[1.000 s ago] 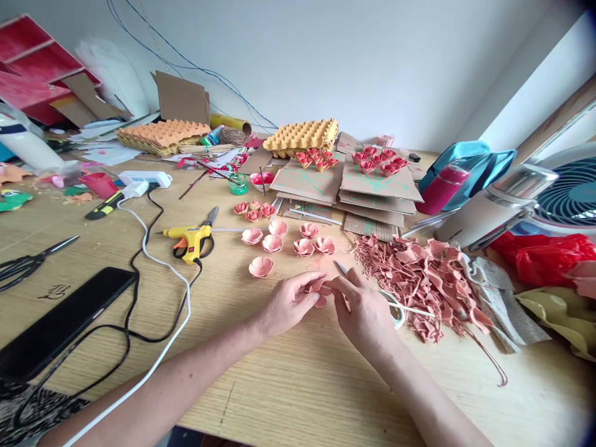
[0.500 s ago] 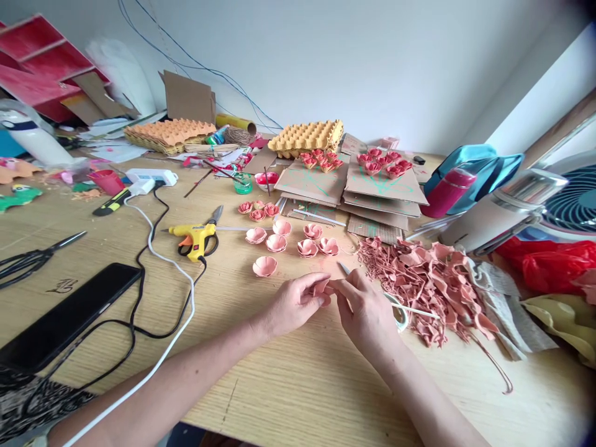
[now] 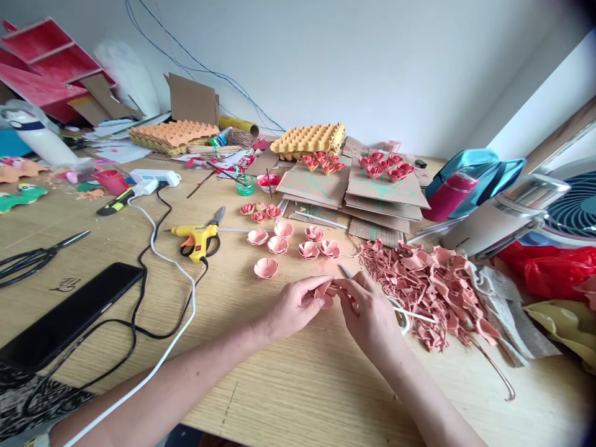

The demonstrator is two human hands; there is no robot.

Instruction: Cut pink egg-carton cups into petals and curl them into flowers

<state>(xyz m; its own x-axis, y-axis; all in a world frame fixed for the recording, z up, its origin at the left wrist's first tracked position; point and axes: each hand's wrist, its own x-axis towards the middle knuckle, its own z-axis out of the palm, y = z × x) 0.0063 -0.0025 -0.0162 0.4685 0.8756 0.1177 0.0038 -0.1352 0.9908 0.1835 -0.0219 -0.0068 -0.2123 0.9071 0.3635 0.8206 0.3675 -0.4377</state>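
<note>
In the head view, the main risk seems to lie in the pink piece (image 3: pixel 327 302) itself, which is pinched between both hands over the near middle of the desk (image 3: pixel 261 391). It looks thin and cupped, so a hard squeeze or uneven pull from either side could crease or tear an edge. White-handled scissors (image 3: pixel 404 319) lie at the right hand, with a blade tip showing just past its far side; a careless drop of that hand could catch a finger on the point. A white cable (image 3: pixel 192 298) runs across the left forearm, so a sharp swing of that arm might drag it, and perhaps whatever it connects to. Reaching far could also knock the loose pink cups (image 3: pixel 266 268) just beyond the hands.

The left hand (image 3: pixel 298 304) comes in from the near left, its grip closed on the piece with thumb on the near side and fingers curled behind. The right hand (image 3: pixel 370 307) comes from the near right, knuckles up, its grip narrow, fingertips pinching the piece's right edge. Whether it also touches the scissors, I cannot tell. Pink scraps (image 3: pixel 431 292) are heaped just to its right.
</note>
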